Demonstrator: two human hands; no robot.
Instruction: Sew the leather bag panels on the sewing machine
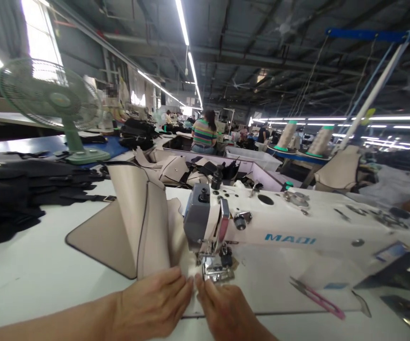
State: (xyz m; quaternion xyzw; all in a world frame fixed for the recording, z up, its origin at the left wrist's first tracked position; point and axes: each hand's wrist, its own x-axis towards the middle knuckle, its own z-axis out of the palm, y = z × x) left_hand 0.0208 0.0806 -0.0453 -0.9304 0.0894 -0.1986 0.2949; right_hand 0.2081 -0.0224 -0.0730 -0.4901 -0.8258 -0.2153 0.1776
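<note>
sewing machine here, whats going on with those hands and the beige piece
A person presses both bare hands flat on a beige leather-like panel at the white industrial sewing machine. The left hand and right hand meet fingertip to fingertip just in front of the metal presser foot. Part of the panel stands folded upright left of the needle. Pink-handled thread snips lie on the table to the right.

Green fan (50, 102) standing at far left on a blue surface. Heap of black pieces (20, 189) spread along the left edge of the white table (31, 274). Pink-handled snips (318, 297) lying on the table at right. Two thread cones (302, 137) upright on a blue stand (368, 85) behind. Further beige pieces (176, 168) piled in a tray farther back. Person in a striped shirt (204, 134) seated in the distance, back turned. Long ceiling lights (191, 61) running overhead.
</note>
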